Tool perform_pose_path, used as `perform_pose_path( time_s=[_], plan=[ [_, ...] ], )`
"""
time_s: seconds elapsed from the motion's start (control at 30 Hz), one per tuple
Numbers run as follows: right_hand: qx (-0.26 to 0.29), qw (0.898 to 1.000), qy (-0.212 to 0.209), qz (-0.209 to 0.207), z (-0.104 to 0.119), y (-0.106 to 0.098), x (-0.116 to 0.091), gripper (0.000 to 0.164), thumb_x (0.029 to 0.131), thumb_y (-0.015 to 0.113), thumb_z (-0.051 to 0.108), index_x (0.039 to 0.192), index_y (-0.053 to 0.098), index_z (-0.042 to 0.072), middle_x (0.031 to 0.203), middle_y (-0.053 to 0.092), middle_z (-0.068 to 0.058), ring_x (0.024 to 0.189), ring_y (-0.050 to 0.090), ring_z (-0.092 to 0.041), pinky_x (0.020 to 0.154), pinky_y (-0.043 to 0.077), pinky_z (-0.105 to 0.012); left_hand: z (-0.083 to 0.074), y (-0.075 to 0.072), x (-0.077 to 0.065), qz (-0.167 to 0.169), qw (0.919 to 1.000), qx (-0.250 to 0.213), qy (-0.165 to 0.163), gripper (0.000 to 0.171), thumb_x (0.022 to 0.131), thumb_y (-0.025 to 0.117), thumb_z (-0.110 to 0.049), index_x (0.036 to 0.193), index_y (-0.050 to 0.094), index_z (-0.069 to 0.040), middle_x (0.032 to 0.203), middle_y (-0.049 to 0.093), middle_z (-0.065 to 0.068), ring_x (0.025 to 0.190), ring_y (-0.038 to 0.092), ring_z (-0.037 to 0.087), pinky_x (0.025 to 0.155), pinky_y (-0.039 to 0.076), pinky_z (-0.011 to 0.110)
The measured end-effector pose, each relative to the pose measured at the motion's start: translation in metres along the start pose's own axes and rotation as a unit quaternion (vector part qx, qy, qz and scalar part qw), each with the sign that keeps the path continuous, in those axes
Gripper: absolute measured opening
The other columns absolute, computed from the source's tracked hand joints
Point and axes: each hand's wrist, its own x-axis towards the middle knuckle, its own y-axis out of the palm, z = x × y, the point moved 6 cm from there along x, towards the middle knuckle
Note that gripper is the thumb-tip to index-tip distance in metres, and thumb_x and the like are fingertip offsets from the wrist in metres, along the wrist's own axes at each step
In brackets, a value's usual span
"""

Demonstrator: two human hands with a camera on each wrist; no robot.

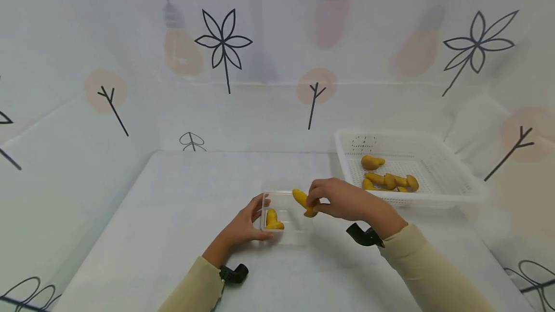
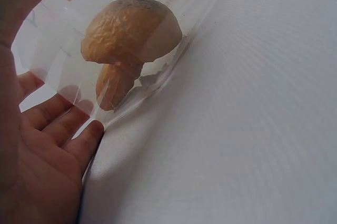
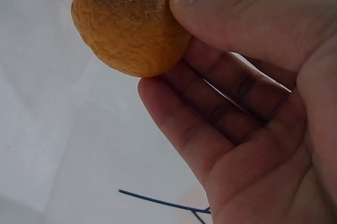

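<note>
A clear plastic box [image 1: 299, 235] stands on the white table, with a yellow-brown mushroom [image 1: 273, 219] inside at its left. My left hand [image 1: 243, 225] grips the box's left end, thumb along the near side and fingers at the far side. Through the clear wall in the left wrist view, the mushroom [image 2: 131, 31] shows its wrinkled cap and short stem. Over the box's right part, my right hand [image 1: 334, 199] pinches another mushroom [image 1: 300, 197] by its cap. The right wrist view shows the thumb and fingers on that brown-topped cap [image 3: 131, 29].
A white perforated plastic basket [image 1: 459, 177] stands at the back right of the table [image 1: 173, 191]. Several more mushrooms [image 1: 390, 180] lie in it, towards its left side. A white cloth with printed flowers [image 1: 223, 42] hangs behind and around the table.
</note>
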Motion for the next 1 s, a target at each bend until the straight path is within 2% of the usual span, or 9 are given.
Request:
perform_pose_path(
  time_s=[0.17,0.37,0.47,0.7,1.0],
  plan=[
    [-0.009,1.0,0.0,-0.024,-0.003,-0.009,-0.006,0.01,0.089,0.07,0.02,0.098,0.072,0.025,0.096,0.059,0.016,0.091,0.058,-0.004,0.085,0.056,-0.026,0.0,-0.001,-0.001,0.001,1.0,-0.004,0.005,0.107,0.07,0.086,-0.04,0.153,0.02,-0.025,0.155,0.036,0.002,0.145,0.034,0.019,0.118,0.032,0.041],
    [-0.019,0.998,0.024,-0.053,-0.012,-0.022,-0.012,0.012,0.088,0.071,0.019,0.099,0.072,0.024,0.099,0.06,0.014,0.093,0.06,-0.007,0.085,0.057,-0.027,0.0,0.0,-0.001,0.0,1.0,-0.003,0.008,0.107,0.07,0.086,-0.039,0.153,0.02,-0.025,0.156,0.035,0.003,0.145,0.033,0.02,0.118,0.032,0.04],
    [-0.019,0.996,0.034,-0.078,-0.018,-0.029,-0.016,0.013,0.087,0.072,0.017,0.098,0.073,0.022,0.099,0.061,0.012,0.093,0.061,-0.009,0.084,0.058,-0.028,-0.001,0.0,-0.001,0.0,1.0,0.001,0.01,0.107,0.07,0.086,-0.037,0.153,0.02,-0.024,0.156,0.034,0.003,0.145,0.033,0.019,0.117,0.032,0.039],
    [-0.02,0.99,0.025,-0.136,-0.034,-0.039,-0.024,0.016,0.085,0.073,0.01,0.098,0.073,0.02,0.098,0.063,0.01,0.091,0.062,-0.009,0.081,0.058,-0.03,0.0,0.0,-0.001,0.003,0.9999,0.004,0.009,0.106,0.071,0.086,-0.035,0.153,0.02,-0.023,0.156,0.035,0.003,0.145,0.032,0.02,0.118,0.031,0.039],
    [-0.039,0.986,0.046,-0.156,-0.052,-0.044,-0.032,0.017,0.085,0.072,0.007,0.098,0.072,0.018,0.101,0.063,0.007,0.091,0.063,-0.013,0.079,0.057,-0.031,0.0,0.0,-0.001,0.004,0.9999,0.001,0.016,0.105,0.071,0.086,-0.033,0.153,0.02,-0.023,0.156,0.035,0.005,0.145,0.033,0.019,0.118,0.031,0.039]
  ],
)
